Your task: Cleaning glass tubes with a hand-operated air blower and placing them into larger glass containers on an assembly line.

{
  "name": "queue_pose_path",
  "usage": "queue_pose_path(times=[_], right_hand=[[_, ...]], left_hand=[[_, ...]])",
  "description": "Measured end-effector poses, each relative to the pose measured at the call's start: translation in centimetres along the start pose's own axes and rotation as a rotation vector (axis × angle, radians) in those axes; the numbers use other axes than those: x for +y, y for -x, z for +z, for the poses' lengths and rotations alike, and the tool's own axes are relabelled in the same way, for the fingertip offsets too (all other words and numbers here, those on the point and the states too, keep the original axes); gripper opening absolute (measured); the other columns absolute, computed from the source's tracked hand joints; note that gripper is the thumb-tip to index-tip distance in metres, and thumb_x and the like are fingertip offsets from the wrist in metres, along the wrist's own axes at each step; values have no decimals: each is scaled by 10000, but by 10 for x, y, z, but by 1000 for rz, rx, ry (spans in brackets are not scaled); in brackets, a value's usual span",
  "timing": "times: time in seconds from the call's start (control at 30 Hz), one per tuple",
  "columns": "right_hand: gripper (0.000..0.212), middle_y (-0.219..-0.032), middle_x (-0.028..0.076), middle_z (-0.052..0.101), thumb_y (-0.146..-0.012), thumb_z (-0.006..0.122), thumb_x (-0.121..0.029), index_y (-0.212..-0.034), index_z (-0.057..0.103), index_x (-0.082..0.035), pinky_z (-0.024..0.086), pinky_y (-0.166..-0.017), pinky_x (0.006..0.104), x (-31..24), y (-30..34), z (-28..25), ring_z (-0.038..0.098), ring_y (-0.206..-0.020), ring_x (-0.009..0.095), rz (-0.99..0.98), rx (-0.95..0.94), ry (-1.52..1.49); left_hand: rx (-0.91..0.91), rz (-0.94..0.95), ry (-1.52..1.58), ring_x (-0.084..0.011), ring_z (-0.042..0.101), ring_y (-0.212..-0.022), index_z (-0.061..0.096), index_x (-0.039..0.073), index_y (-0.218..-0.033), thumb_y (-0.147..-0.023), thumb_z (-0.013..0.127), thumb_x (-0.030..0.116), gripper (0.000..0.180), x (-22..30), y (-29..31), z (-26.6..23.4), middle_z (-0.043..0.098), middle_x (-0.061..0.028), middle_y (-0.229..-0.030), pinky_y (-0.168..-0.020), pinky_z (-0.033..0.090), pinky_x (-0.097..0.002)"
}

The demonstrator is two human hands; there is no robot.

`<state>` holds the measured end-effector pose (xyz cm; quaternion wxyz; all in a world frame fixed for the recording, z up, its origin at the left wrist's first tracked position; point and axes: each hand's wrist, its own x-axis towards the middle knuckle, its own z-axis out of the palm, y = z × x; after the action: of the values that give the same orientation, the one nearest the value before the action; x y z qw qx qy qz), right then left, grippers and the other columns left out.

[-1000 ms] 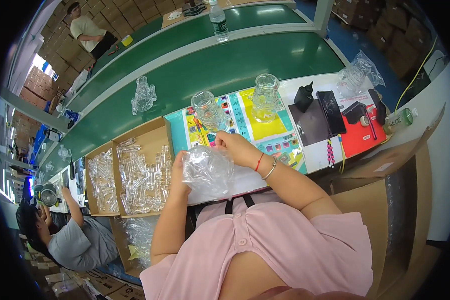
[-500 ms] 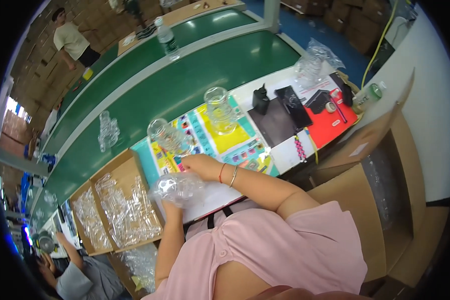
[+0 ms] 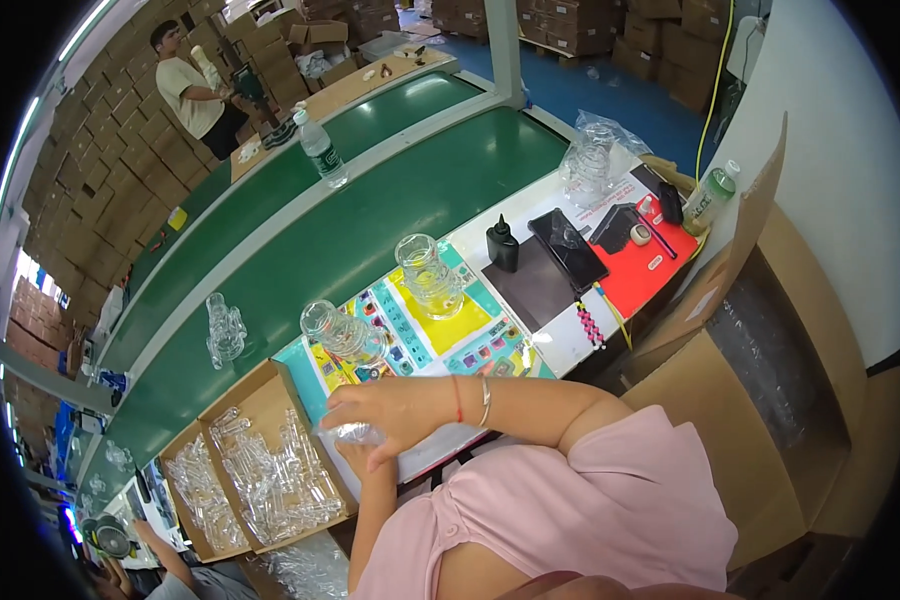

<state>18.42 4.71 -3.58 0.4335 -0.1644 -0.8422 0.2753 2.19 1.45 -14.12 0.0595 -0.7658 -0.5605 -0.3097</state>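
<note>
Close to my body, over the table's near edge, both hands are together on a clear, shiny plastic-wrapped piece [image 3: 358, 434]. My right hand [image 3: 402, 408] lies over its top with the fingers curled round it. Below, my left hand [image 3: 367, 462] grips it from underneath, its fingers mostly hidden. What the plastic contains cannot be made out. Just beyond my hands a clear glass vessel [image 3: 342, 333] leans on the colourful printed mat [image 3: 478, 345]. A second glass vessel [image 3: 430, 278] stands on the mat's yellow area.
Left of my hands, a divided cardboard box [image 3: 282, 375] holds many glass tubes. Another glass piece [image 3: 226, 332] is on the green belt [image 3: 270, 260]. A black bottle [image 3: 502, 245], phone [image 3: 568, 248] and bagged glass [image 3: 592, 165] are to the right, beside an open carton [image 3: 715, 400].
My right hand has come down over the plastic-wrapped piece, covering most of it. Both hands sit lower and closer together. The view has shifted, and a person across the belt now handles a machine.
</note>
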Motion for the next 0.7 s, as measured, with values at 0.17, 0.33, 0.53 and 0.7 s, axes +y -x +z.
queue_pose_path(times=[0.17,0.33,0.53,0.7], right_hand=[[654,-1186,146,467,-704,691,-319,-1225,406,-46,412,-890,351,23,23,43,500,-1061,303,215,92,-26],[703,-1183,181,481,-695,696,-331,-1242,360,-46,429,-857,373,17,27,38,526,-1025,336,299,118,47],[659,-1046,210,539,-675,727,-284,-1172,381,-24,469,-767,359,-62,-15,-103,591,-881,335,22,306,333],[565,-856,101,646,-679,748,-230,-1102,438,-19,485,-715,304,-52,-18,-253,624,-782,193,131,1015,776]], left_hand=[[-70,-410,620,-358,518,-955,586,5,-991,-746,563,136,280,-15,7,7,601,-152,-924,-849,354,-469],[-232,-77,42,-388,452,-941,550,-14,-969,-667,628,100,332,-30,31,14,519,-205,-1050,-863,332,-468],[-103,-129,166,-349,422,-1008,516,33,-986,-709,639,94,309,-20,24,-1,490,-168,-1098,-883,324,-430],[-116,-97,169,-341,423,-990,535,36,-953,-710,619,89,263,-19,17,-4,492,-161,-1083,-876,324,-428]])
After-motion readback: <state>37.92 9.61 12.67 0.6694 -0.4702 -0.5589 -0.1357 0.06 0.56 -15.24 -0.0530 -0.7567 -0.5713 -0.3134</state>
